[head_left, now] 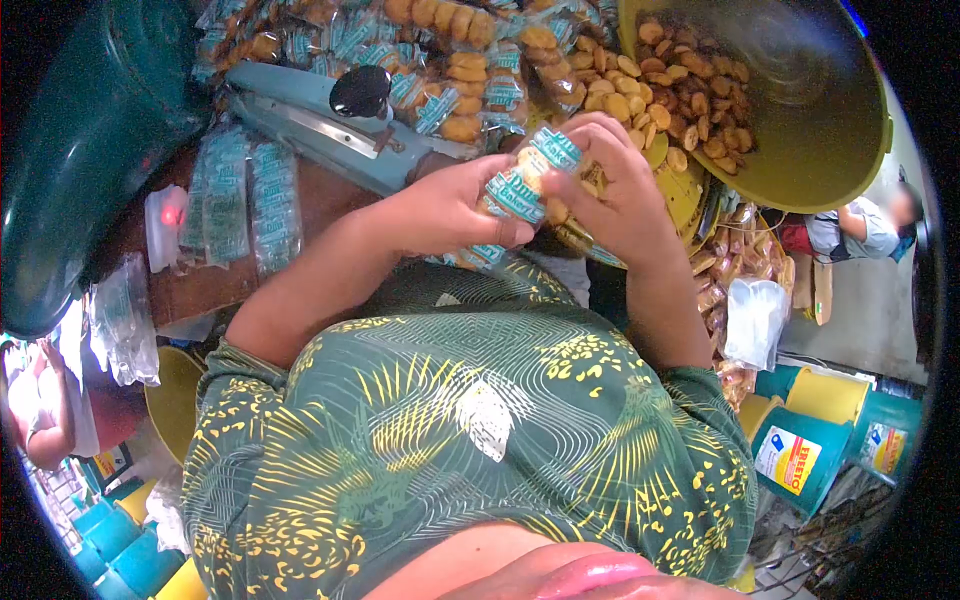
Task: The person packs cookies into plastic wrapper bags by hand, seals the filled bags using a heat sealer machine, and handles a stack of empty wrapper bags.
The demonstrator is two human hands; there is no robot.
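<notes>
In front of my chest I hold a clear plastic packet [520, 190] with turquoise "Bakery" print and pale biscuits partly showing inside. My left hand [460, 208] is closed around its lower left part, thumb along the near side. My right hand [618, 185] is curled at its upper right side, thumb and fingers against the plastic; some fingertips are hidden. Just beyond my left hand lies a blue impulse heat sealer [310, 115] with a black knob [360, 92]. Loose round biscuits [615, 90] lie beyond my right hand.
Filled biscuit packets [465, 95] are piled at the back. A tilted yellow tub [810, 120] holds browner biscuits. Flat printed bags [230, 200] lie left, beside a dark green container [100, 150]. Labelled buckets [800, 455] stand at right. Another person [865, 225] is farther off.
</notes>
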